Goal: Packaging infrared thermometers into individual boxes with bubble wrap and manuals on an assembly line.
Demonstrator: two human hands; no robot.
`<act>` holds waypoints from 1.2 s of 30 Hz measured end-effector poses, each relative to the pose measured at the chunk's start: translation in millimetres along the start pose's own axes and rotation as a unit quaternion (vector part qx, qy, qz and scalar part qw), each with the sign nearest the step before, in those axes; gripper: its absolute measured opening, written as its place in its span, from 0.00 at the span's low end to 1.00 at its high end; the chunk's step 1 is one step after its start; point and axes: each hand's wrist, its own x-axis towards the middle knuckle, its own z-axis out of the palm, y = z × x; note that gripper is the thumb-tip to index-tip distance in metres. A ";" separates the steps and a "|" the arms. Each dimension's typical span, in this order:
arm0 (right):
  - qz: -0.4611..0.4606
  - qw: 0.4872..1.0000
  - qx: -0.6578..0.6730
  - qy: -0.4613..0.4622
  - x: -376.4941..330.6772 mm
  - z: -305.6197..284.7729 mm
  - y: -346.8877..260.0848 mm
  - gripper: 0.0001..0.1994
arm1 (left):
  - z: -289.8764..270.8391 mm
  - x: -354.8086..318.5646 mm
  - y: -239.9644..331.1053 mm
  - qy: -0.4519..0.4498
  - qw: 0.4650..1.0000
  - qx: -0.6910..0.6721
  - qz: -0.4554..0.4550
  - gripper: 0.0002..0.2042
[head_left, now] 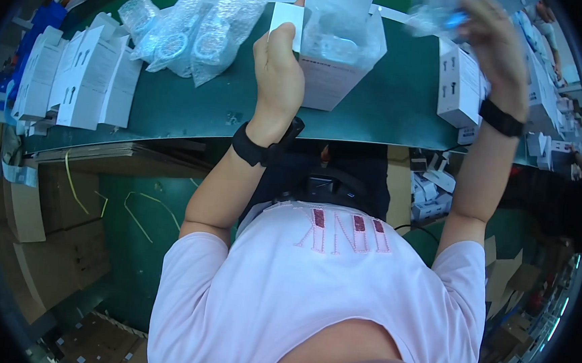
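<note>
A white carton [335,83] stands with its lid up near the far middle of the green table, and a clear bubble-wrapped item [341,49] shows inside it. At its left side my left hand [280,69] is closed on the side flap [286,27], thumb on top; some of its fingers are hidden behind the flap. Up at the far right, my right hand [495,44] holds a crumpled clear plastic package [438,13] with a blue spot. That hand and the package are blurred, so the contents cannot be made out.
Several bubble-wrapped packages [200,37] lie left of the carton. White boxes [86,76] stand at the far left, and another white box [458,85] is below my right hand. Beneath the table are cardboard [63,253] and a bin of white parts [432,191].
</note>
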 end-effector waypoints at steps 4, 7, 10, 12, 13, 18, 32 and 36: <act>-0.008 0.999 -0.026 -0.040 -37.4 83.8 -78.1 0.06 | 15.2 -3.1 5.3 -0.042 0.995 0.083 0.023 0.23; 0.023 0.989 -0.114 -0.095 -39.8 103.2 -64.7 0.08 | 17.8 -1.4 -0.6 -0.083 0.988 0.098 0.090 0.25; -0.101 0.915 -0.389 -0.042 -28.7 108.0 -55.0 0.10 | 12.0 -5.0 9.1 -0.059 0.996 0.067 0.011 0.25; -0.117 0.881 -0.458 -0.020 -22.9 110.3 -51.1 0.11 | 11.9 -3.6 6.4 -0.074 0.996 0.051 0.001 0.26; -0.218 0.848 -0.480 -0.055 -19.9 108.8 -44.6 0.09 | 11.8 -3.4 5.3 -0.090 0.995 0.035 -0.009 0.26; -0.265 0.775 -0.545 -0.181 5.5 112.9 -39.1 0.02 | 8.2 -6.1 1.2 -0.103 0.992 0.076 0.017 0.26; -0.159 0.682 -0.583 -0.412 20.6 118.9 -44.8 0.20 | 3.6 -8.6 -0.7 -0.158 0.983 0.074 0.049 0.25; 0.096 0.621 -0.619 -0.471 27.4 143.3 -49.0 0.20 | -5.6 -6.3 -2.8 -0.212 0.971 0.049 0.094 0.29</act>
